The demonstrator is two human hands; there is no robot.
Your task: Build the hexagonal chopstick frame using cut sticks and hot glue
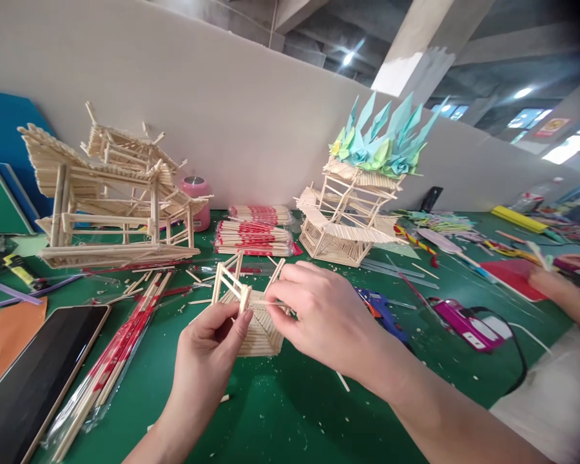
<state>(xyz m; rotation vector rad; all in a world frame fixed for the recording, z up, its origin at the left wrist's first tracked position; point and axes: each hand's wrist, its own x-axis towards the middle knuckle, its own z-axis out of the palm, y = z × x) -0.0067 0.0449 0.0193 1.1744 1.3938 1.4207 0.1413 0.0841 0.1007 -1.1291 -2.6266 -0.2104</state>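
Near the centre of the frame, holds the small stick frame (261,338) above or on the counter (280,419); cannot tell which. Shows a many-sided, slatted base facing up and toward the viewer, with posts rising toward the top of the frame, some leaning slightly. Runs broadly left to right across the base, but cannot tell the exact long axis, being partly hidden by both hands.

With the left hand (205,338), pinches the near post (245,299) between thumb and fingers, grip closed on it. With the right hand (319,309), reaches in from the right, fingers curled and grip nearly closed around a thin stick (258,301) lying crosswise beside that post; cannot tell if firmly pinched.

At the left, see a large stick model (120,219) and, lower, a phone (43,380) slanting up to the right beside bagged sticks (120,348). At upper centre, find red-wrapped bundles (254,238); right of these, a model topped with blue-green paper leaves (350,212). At right, note a blue glue gun (384,316), a magenta device (468,325) and another person's hand (548,283).
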